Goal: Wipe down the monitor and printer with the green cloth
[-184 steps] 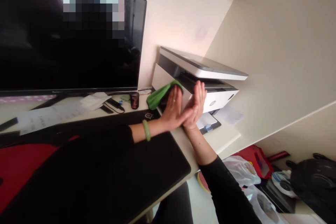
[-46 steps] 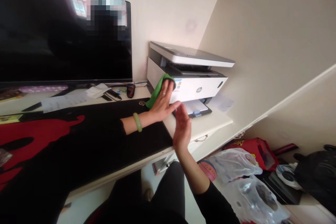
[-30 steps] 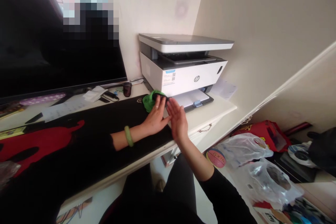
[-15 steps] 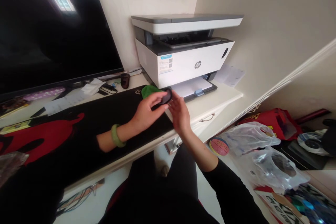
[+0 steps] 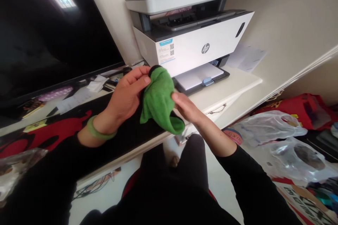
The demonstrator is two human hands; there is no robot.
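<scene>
Hands, two, bare: left hand (image 5: 124,96), right hand (image 5: 186,107). Bangle (image 5: 96,129), one, pale green, on left wrist. Cloth (image 5: 160,95), one, green, dark at parts of the edge. Printer (image 5: 190,47), one, white and grey, with one tray (image 5: 224,74) holding one stack of paper (image 5: 196,76). Monitor (image 5: 55,38), one, black, cut off by the view. Mat (image 5: 129,130), one, black and red. Ball (image 5: 233,136), one, partly hidden. Clear bags, two (image 5: 266,126) (image 5: 286,160). Red bag (image 5: 298,110), one.

Markings: "hp" in a round logo on printer front; label (image 5: 166,51) at its left, blue-headed, two QR codes, print too small to read. "GXIN" on ball. Yellow lettering on red bag, illegible.

Position: cloth raised before printer, above mat's front edge, between both hands. Left thumb and fingers pinched together on its upper left edge. Right thumb against its right side; other fingers hidden behind, degree of closing impossible to tell. Lower right corner curled, hanging free.
</scene>
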